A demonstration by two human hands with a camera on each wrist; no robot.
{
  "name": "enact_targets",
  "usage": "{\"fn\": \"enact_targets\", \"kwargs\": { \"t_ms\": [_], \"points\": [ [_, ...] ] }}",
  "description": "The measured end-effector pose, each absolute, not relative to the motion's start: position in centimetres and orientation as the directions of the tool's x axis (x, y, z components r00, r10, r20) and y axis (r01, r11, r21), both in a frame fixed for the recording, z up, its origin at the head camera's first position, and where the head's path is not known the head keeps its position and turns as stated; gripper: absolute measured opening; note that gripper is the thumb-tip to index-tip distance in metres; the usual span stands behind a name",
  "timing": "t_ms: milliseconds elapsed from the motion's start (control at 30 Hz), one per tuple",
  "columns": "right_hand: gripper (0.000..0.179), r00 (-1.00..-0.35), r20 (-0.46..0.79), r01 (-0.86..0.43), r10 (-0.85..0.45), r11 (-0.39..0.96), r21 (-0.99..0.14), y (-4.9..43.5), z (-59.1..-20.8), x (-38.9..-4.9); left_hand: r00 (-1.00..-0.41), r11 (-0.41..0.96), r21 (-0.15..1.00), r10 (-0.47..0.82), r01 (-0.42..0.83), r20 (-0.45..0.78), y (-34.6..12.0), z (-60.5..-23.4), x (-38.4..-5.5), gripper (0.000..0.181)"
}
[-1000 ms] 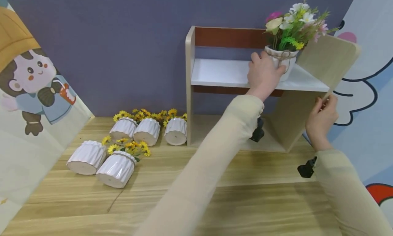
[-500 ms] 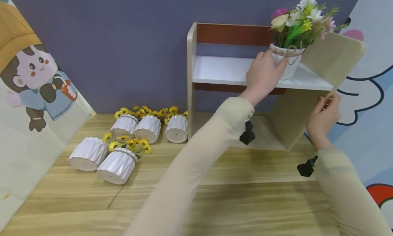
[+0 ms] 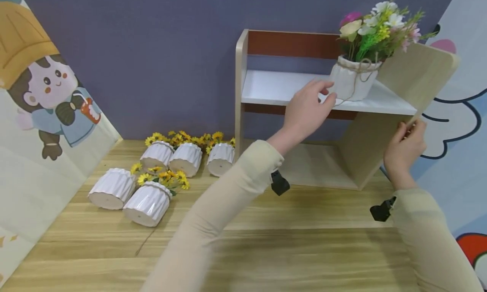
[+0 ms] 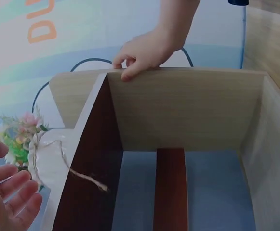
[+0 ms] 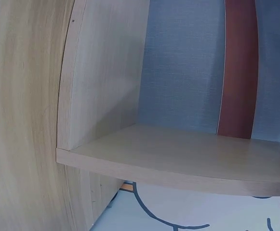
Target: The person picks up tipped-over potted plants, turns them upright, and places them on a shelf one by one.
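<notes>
A white pot of mixed artificial flowers [image 3: 355, 78], tied with twine, stands upright at the right end of the shelf unit's white upper board [image 3: 274, 85]. Just left of it is my left hand [image 3: 308, 108], its fingers loosely bent and holding nothing. In the left wrist view the twine's loose end [image 4: 89, 178] hangs over the board's front edge. My right hand [image 3: 405, 150] grips the front edge of the shelf unit's right side panel [image 3: 376, 144], thumb on the inner face. Only a sliver of that hand shows in the right wrist view.
Several white ribbed pots with yellow flowers [image 3: 148, 203] lie on their sides on the wooden table [image 3: 296, 249], left of the shelf unit. A thin stem or twine [image 3: 146, 241] lies in front of them. Walls stand behind and at both sides.
My left hand has let go of the flower pot and drawn back to the left and down. The pot stays on the upper board. My right hand keeps its grip on the side panel.
</notes>
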State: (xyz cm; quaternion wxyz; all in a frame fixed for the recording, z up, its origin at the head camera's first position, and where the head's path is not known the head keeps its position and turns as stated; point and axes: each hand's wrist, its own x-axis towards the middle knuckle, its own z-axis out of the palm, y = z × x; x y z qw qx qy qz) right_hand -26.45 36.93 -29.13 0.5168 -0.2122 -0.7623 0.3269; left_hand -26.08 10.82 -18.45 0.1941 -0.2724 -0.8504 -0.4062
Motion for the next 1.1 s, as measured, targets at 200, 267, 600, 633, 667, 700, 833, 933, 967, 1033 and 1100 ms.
{"fn": "enact_targets", "kwargs": {
  "t_ms": [200,267,600,633,667,700,833,933,967,1033,1100],
  "points": [
    [0.030,-0.374,0.645,-0.008,0.666,0.693,-0.720,36.9,-29.1,-26.6,-0.734,0.404,0.619,0.264,0.673,0.625,8.3,-20.4,-25.4,0.029],
    [0.030,-0.371,0.644,-0.011,0.670,0.690,-0.724,36.9,-29.1,-26.5,-0.724,0.348,0.638,0.253,0.687,0.642,7.6,-21.0,-25.1,0.027],
    [0.031,-0.384,0.642,-0.005,0.663,0.694,-0.720,36.8,-29.4,-26.5,-0.755,0.314,0.687,0.251,0.656,0.606,3.9,-24.1,-24.1,0.023],
    [0.031,-0.380,0.649,-0.004,0.659,0.701,-0.714,36.8,-29.5,-26.5,-0.760,0.319,0.690,0.250,0.649,0.599,3.5,-24.4,-23.9,0.023],
    [0.032,-0.378,0.652,-0.001,0.657,0.704,-0.710,36.7,-29.6,-26.6,-0.765,0.323,0.694,0.249,0.644,0.594,3.1,-24.8,-23.7,0.023],
    [0.032,-0.377,0.652,0.003,0.658,0.704,-0.710,36.7,-29.7,-26.7,-0.769,0.329,0.696,0.247,0.638,0.589,2.7,-25.1,-23.6,0.022],
    [0.033,-0.386,0.649,0.005,0.655,0.706,-0.709,36.6,-29.8,-26.8,-0.778,0.341,0.701,0.224,0.627,0.587,1.4,-26.4,-23.1,0.020],
    [0.033,-0.375,0.663,-0.008,0.648,0.713,-0.701,36.7,-29.9,-26.9,-0.786,0.336,0.712,0.219,0.617,0.578,0.4,-27.3,-22.7,0.018],
    [0.033,-0.375,0.663,-0.008,0.648,0.713,-0.701,36.7,-29.9,-26.9,-0.790,0.331,0.718,0.223,0.613,0.571,0.1,-27.6,-22.6,0.018],
    [0.033,-0.374,0.661,-0.004,0.651,0.711,-0.703,36.7,-29.8,-26.9,-0.796,0.326,0.726,0.232,0.605,0.559,-0.5,-28.1,-22.4,0.017],
    [0.033,-0.376,0.652,0.006,0.658,0.706,-0.708,36.6,-29.8,-26.9,-0.800,0.334,0.727,0.237,0.599,0.551,-1.1,-28.5,-22.1,0.017]
  ]
}}
